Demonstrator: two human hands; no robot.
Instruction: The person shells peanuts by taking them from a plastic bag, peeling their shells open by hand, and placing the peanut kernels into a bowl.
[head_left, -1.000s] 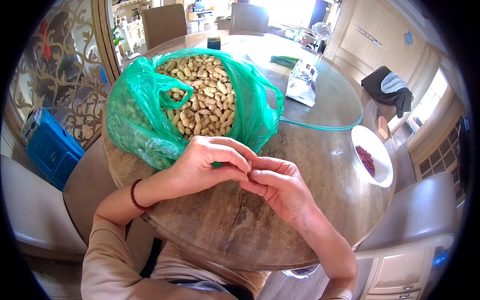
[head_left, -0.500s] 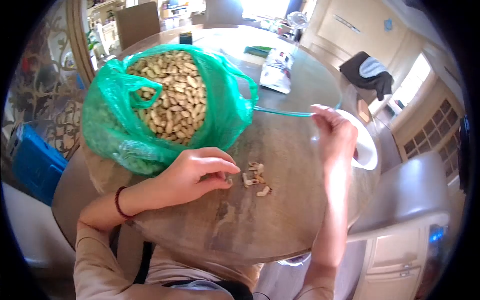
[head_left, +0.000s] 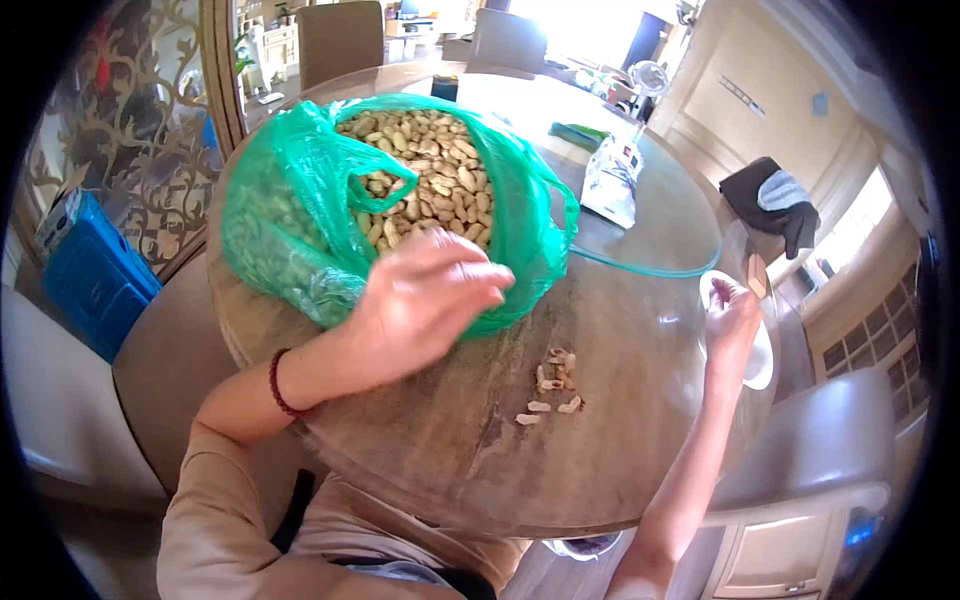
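A green plastic bag [head_left: 535, 215] full of unshelled peanuts [head_left: 435, 170] lies open on the round table [head_left: 450, 470]. My left hand [head_left: 425, 305], slightly blurred, hovers at the bag's near edge, fingers curled and partly apart, with nothing visible in them. Over the white bowl [head_left: 762, 360] at the right edge is my right hand [head_left: 733, 315]; its fingertips are pinched together, and whatever they hold is too small to make out. The hand covers most of the bowl's inside. Several empty peanut shell pieces [head_left: 548, 384] are scattered on the table between my hands.
A silver-white packet [head_left: 612, 180] and a green item [head_left: 580, 134] rest on the glass top [head_left: 665, 225]. Behind the bag stands a small dark jar [head_left: 445, 88]. Chairs surround the table, and dark clothing [head_left: 770, 205] hangs at the right.
My hands have parted from their meeting point, the right reaching over to the bowl and the left rising toward the bag. More shell pieces now show on the table than half a second ago.
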